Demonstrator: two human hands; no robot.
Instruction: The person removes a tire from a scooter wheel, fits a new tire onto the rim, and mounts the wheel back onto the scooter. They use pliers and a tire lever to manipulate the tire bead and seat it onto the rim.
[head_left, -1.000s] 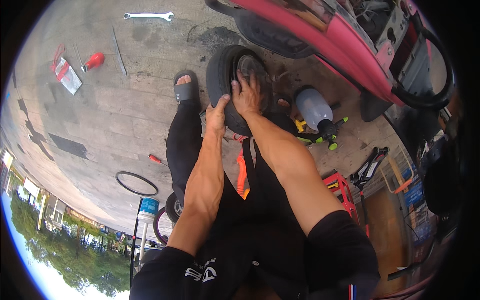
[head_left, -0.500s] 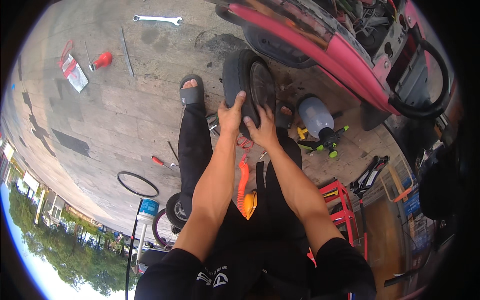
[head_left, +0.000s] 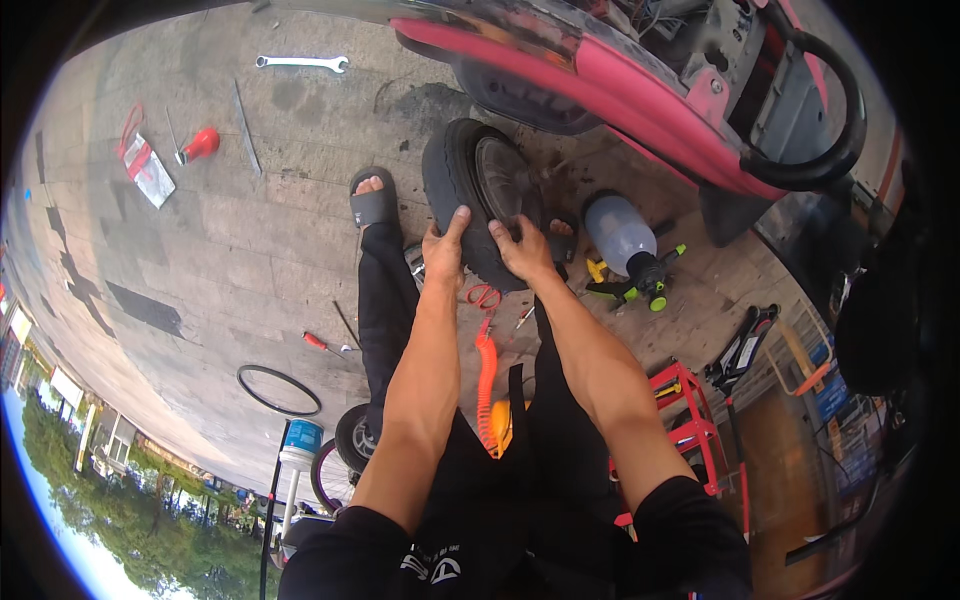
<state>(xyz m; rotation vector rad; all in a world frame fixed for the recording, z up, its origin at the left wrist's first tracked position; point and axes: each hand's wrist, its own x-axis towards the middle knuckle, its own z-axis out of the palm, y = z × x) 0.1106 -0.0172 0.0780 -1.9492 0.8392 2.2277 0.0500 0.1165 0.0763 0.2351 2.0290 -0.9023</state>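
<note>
Between my feet a small black wheel (head_left: 450, 190) stands on edge, tilted, its tyre tread toward the left and its hub side toward the right. My left hand (head_left: 444, 250) grips the near left side of the tyre, thumb lying on the tread and fingers curled underneath. On the near right side my right hand (head_left: 525, 252) holds the tyre, with its thumb on the sidewall. The fingertips of both hands are partly hidden by the wheel. Just below it, an orange coiled air hose (head_left: 487, 375) runs down between my legs.
A pink vehicle body panel (head_left: 635, 85) rises beyond the wheel. A pump spray bottle (head_left: 618, 232) lies to the right, near a red tool cart (head_left: 694, 420). On the paving at left are a wrench (head_left: 300, 63), a flat metal bar (head_left: 246, 128) and a red-handled screwdriver (head_left: 315, 341).
The wheel has tilted and shifted slightly toward me and left. My right hand has changed its hold, from fingers spread over the hub side to thumb on the sidewall.
</note>
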